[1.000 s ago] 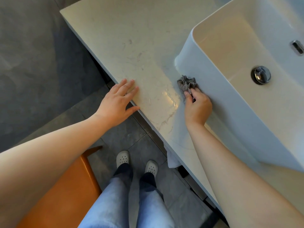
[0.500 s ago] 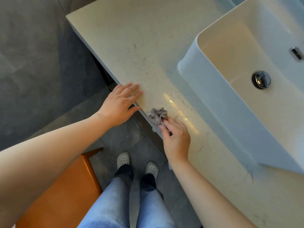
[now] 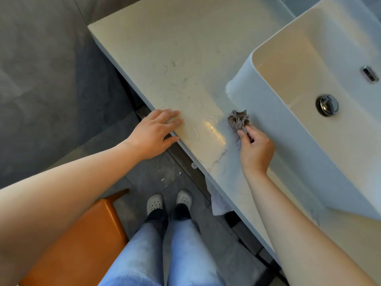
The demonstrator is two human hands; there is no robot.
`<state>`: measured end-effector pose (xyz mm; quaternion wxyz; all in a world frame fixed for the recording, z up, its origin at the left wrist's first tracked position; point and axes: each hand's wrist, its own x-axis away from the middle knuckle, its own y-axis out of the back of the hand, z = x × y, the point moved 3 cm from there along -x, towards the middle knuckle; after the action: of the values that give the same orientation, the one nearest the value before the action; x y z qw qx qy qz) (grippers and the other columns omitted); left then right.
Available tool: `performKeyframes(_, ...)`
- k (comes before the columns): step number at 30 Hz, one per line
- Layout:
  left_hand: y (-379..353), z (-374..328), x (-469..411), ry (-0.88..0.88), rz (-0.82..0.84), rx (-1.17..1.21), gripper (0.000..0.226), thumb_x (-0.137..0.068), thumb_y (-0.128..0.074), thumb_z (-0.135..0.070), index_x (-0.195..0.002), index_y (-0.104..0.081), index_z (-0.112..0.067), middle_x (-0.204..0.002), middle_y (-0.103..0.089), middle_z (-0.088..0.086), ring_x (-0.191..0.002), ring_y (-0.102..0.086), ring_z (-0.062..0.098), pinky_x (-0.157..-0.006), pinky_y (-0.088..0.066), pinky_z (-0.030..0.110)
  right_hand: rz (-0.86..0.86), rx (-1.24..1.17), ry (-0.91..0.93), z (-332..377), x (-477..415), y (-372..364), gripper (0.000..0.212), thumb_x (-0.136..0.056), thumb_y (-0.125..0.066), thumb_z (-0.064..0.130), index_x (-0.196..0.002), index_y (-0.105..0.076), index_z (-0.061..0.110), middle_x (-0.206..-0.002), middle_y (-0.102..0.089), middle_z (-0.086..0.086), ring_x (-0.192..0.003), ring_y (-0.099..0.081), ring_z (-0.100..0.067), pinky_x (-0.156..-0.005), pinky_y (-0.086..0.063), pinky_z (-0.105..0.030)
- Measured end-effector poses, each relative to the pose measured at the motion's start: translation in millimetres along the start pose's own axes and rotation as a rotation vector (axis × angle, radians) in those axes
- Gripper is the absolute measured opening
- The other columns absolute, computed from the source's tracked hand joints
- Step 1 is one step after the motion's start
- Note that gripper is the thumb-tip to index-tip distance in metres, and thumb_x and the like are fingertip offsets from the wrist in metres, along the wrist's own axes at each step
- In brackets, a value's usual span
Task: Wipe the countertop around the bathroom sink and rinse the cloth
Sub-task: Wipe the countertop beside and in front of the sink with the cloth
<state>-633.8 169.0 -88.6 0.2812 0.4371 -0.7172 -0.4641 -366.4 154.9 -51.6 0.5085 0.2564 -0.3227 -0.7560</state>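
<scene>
Nearest the camera stand two legs in pale blue jeans (image 3: 156, 254) with light perforated clogs (image 3: 155, 203) on a grey tiled floor (image 3: 51, 100), and an orange seat (image 3: 82, 234) sits just to their left. Under the front edge of the tabletop hangs something pale, possibly a folded towel (image 3: 219, 203), though shadow makes it hard to tell. Both bare forearms reach forward from here. The left grip (image 3: 153, 135) lies open, its fingers straight and flat on the front edge of the beige, marble-patterned tabletop (image 3: 165, 58), with the thumb hanging off below that edge. To its right the surface shines with wet streaks (image 3: 210, 124). The right grip (image 3: 255, 151) pinches a small grey cloth (image 3: 238, 119) between its fingertips. The cloth is bunched into a crumpled rosette and pressed onto the tabletop, just beside the outer wall of the white sink (image 3: 278, 124), close to its rounded left corner. Further back, inside the basin, lie a round chrome drain stopper (image 3: 327, 105) and, beyond it, a chrome-rimmed overflow slot (image 3: 369, 74) in the far wall.
</scene>
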Motion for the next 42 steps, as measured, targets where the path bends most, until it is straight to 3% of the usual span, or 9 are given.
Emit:
performKeyframes(6,-1,2,-1,-0.008,-0.008,-0.003,0.049,-0.089,-0.057,-0.037,-0.134,-0.052,-0.017,-0.143,-0.045,0.005,-0.132,-0.039,0.029,-0.107,-0.037,0.045,-0.072,0.104,0.056,1,-24,-33,0.026,-0.087,-0.063,0.018,-0.111,-0.070,0.010,-0.116,-0.068,-0.005,-0.108,-0.062,-0.021,-0.088,-0.041,-0.022)
performKeyframes(14,-1,3,0,-0.005,-0.003,0.004,0.049,-0.089,-0.057,-0.037,-0.135,-0.052,-0.019,-0.143,-0.045,0.003,-0.132,-0.039,0.027,-0.108,-0.037,0.043,-0.100,0.076,0.100,8,-36,-51,0.025,-0.087,-0.063,0.019,-0.108,-0.070,0.008,-0.111,-0.070,-0.007,-0.103,-0.064,-0.025,-0.087,-0.051,-0.036)
performKeyframes(22,15,12,-1,0.029,-0.031,0.062,0.045,-0.093,-0.046,-0.036,-0.130,-0.055,-0.010,-0.135,-0.052,0.008,-0.126,-0.045,0.028,-0.107,-0.034,0.037,0.072,0.016,0.152,22,28,-61,0.025,-0.086,-0.064,0.021,-0.109,-0.071,0.016,-0.103,-0.071,0.002,-0.098,-0.060,-0.017,-0.080,-0.051,-0.034)
performKeyframes(25,23,26,0,0.102,-0.049,-0.014,0.054,-0.093,-0.038,-0.044,-0.130,-0.055,-0.008,-0.135,-0.052,0.011,-0.130,-0.041,0.033,-0.109,-0.031,0.042,0.126,0.007,0.222,32,57,-62,0.024,-0.083,-0.068,0.016,-0.107,-0.072,0.016,-0.106,-0.071,0.005,-0.102,-0.057,-0.013,-0.084,-0.045,-0.023)
performKeyframes(27,23,29,0,0.113,-0.027,-0.044,0.055,-0.093,-0.040,-0.044,-0.132,-0.052,-0.008,-0.141,-0.047,0.013,-0.134,-0.036,0.035,-0.112,-0.027,0.046,0.209,-0.039,0.242,37,70,-61,0.024,-0.080,-0.071,0.015,-0.104,-0.073,0.018,-0.106,-0.071,0.008,-0.102,-0.060,-0.011,-0.087,-0.046,-0.023)
performKeyframes(30,20,30,0,0.119,-0.008,-0.061,0.056,-0.092,-0.050,-0.037,-0.139,-0.045,-0.008,-0.148,-0.038,0.013,-0.139,-0.028,0.034,-0.114,-0.021,0.047,0.380,-0.287,0.029,43,73,-53,0.023,-0.081,-0.071,0.012,-0.101,-0.074,0.024,-0.099,-0.070,0.015,-0.097,-0.065,-0.005,-0.087,-0.054,-0.030)
performKeyframes(33,16,31,1,0.138,-0.010,-0.061,0.057,-0.092,-0.054,-0.034,-0.141,-0.040,-0.009,-0.151,-0.034,0.011,-0.142,-0.024,0.032,-0.115,-0.019,0.048,0.239,-0.368,-0.092,44,52,-35,0.025,-0.083,-0.069,0.012,-0.103,-0.070,0.028,-0.095,-0.072,0.013,-0.091,-0.067,-0.002,-0.082,-0.055,-0.027)
performKeyframes(36,15,31,0,0.149,-0.009,-0.049,0.058,-0.092,-0.051,-0.035,-0.142,-0.039,-0.009,-0.152,-0.031,0.010,-0.143,-0.021,0.031,-0.116,-0.018,0.048,0.047,-0.222,-0.030,37,9,-26,0.022,-0.085,-0.067,0.018,-0.106,-0.072,0.017,-0.099,-0.073,0.004,-0.088,-0.067,-0.007,-0.079,-0.054,-0.024)
performKeyframes(42,13,31,1,0.153,0.002,-0.061,0.060,-0.092,-0.051,-0.037,-0.144,-0.035,-0.012,-0.154,-0.028,0.008,-0.144,-0.018,0.029,-0.116,-0.014,0.046,-0.081,0.089,0.049,22,-48,-53,0.023,-0.087,-0.063,0.020,-0.106,-0.072,0.009,-0.108,-0.071,-0.006,-0.100,-0.065,-0.025,-0.082,-0.047,-0.029)
